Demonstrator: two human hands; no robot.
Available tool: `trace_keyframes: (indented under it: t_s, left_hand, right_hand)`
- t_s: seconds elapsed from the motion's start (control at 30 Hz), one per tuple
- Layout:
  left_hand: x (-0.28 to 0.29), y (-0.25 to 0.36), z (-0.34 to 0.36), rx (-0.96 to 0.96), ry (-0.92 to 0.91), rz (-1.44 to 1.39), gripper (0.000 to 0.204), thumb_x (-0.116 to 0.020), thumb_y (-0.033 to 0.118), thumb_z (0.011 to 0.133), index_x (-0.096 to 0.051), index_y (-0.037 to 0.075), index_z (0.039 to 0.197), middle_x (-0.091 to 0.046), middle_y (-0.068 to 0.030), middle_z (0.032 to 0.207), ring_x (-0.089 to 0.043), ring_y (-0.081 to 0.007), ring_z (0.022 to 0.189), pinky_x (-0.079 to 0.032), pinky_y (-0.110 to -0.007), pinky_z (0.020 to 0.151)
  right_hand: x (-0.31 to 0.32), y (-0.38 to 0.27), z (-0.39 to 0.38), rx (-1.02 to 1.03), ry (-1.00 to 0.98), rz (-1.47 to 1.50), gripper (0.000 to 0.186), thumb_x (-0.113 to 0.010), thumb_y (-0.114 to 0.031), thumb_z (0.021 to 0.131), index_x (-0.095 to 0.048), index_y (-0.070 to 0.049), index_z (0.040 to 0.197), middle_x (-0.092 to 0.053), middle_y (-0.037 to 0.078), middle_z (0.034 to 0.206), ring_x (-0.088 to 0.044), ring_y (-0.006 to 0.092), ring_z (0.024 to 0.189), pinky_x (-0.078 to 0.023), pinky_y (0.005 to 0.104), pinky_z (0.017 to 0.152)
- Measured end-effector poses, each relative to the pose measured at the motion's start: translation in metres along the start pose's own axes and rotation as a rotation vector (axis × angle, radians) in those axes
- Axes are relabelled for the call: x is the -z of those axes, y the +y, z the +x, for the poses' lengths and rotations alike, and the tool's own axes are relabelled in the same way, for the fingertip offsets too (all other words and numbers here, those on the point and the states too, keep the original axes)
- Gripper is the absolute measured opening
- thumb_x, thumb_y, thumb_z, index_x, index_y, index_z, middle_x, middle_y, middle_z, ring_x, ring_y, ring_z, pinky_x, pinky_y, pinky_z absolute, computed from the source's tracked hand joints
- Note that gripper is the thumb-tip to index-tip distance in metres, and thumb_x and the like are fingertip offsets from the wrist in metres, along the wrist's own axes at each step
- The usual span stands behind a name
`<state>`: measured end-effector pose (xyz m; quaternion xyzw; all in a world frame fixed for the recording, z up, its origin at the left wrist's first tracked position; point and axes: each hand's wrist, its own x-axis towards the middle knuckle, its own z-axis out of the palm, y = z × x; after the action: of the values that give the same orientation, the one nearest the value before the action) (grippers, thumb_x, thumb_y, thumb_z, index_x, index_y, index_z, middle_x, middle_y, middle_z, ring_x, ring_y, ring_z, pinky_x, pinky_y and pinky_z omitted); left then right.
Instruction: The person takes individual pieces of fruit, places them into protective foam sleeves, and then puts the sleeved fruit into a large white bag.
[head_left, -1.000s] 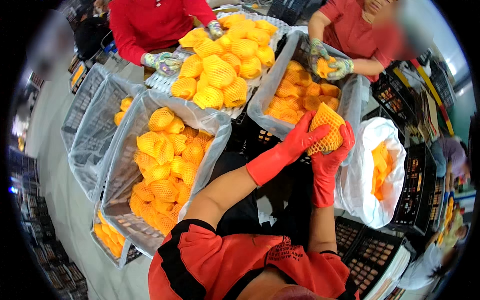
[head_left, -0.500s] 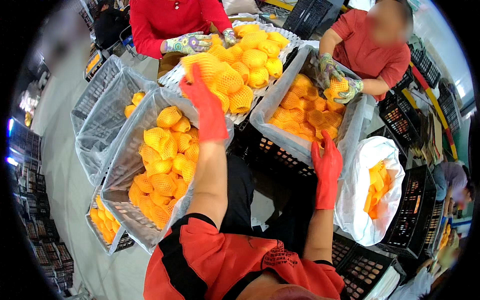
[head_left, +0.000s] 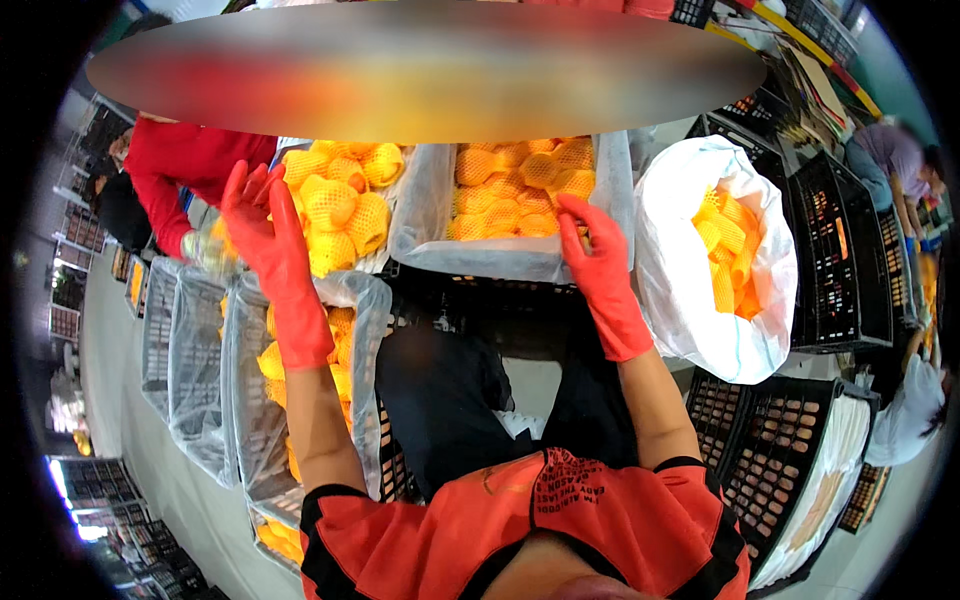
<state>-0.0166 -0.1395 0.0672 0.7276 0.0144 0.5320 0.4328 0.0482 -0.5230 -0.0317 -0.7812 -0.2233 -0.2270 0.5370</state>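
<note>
My left hand (head_left: 280,265), in a red rubber glove, is raised with its fingers apart and nothing visible in it. It is nearest to a pile of fruit in yellow foam nets (head_left: 335,205) and above a lined crate (head_left: 245,430) of more netted fruit. My right hand (head_left: 602,270), gloved alike, has thumb and fingers parted and bent, holding nothing. It is beside the front right corner of another lined crate (head_left: 500,258), where orange netted fruit (head_left: 520,190) lies packed.
A white sack (head_left: 665,290) at right holds yellow foam nets (head_left: 735,250). Black crates (head_left: 840,260) stand beyond it, and another (head_left: 775,450) is near my right elbow. A person in a red sleeve (head_left: 205,155) reaches in at far left. The top is blurred out.
The view has swung, so the crates and sack sit elsewhere in it. My left hand has left the yellow netted thing at its fingertips over the pile. My right hand stays by its crate.
</note>
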Motion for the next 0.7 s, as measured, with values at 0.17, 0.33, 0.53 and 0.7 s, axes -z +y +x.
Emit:
trace_keyframes:
  t_s: [0.17, 0.33, 0.53, 0.7]
  left_hand:
    - [-0.026, 0.209, -0.023, -0.97, 0.262, 0.277, 0.033, -0.069, 0.018, 0.09, -0.06, -0.002, 0.114, -0.065, -0.024, 0.108, -0.067, -0.0324, 0.098, -0.056, -0.045, 0.086]
    - [-0.049, 0.216, -0.035, -1.292, -0.009, 0.142, 0.026, -0.066, 0.018, 0.091, -0.061, -0.001, 0.109, -0.066, -0.0208, 0.105, -0.067, -0.0316, 0.094, -0.055, -0.043, 0.082]
    - [-0.138, 0.169, -0.049, -1.236, -0.537, 0.262, 0.02, -0.062, 0.018, 0.094, -0.063, 0.001, 0.104, -0.067, -0.0169, 0.1, -0.067, -0.0307, 0.091, -0.054, -0.04, 0.077]
    - [-0.292, 0.066, -0.046, -0.602, -0.739, 0.069, 0.017, -0.063, 0.013, 0.092, -0.066, 0.003, 0.105, -0.069, -0.0148, 0.095, -0.067, -0.0338, 0.09, -0.053, -0.038, 0.076]
  right_hand:
    - [0.018, 0.009, 0.015, 0.023, 0.191, -0.032, 0.025, -0.067, -0.002, 0.086, -0.069, -0.008, 0.11, -0.072, 0.011, 0.097, -0.07, 0.0259, 0.082, -0.054, 0.0347, 0.073]
    - [0.017, 0.015, 0.009, 0.166, 0.052, -0.239, 0.026, -0.069, -0.004, 0.083, -0.068, -0.01, 0.108, -0.071, 0.009, 0.091, -0.069, 0.0287, 0.078, -0.054, 0.0379, 0.067]
    - [0.009, 0.011, 0.008, 0.137, 0.145, -0.244, 0.031, -0.073, -0.004, 0.081, -0.07, -0.01, 0.111, -0.072, 0.008, 0.094, -0.069, 0.0271, 0.083, -0.054, 0.0347, 0.071]
    - [0.017, 0.023, 0.006, 0.083, -0.127, -0.439, 0.027, -0.069, -0.013, 0.083, -0.066, -0.004, 0.108, -0.067, 0.01, 0.086, -0.065, 0.0289, 0.077, -0.052, 0.0399, 0.065]
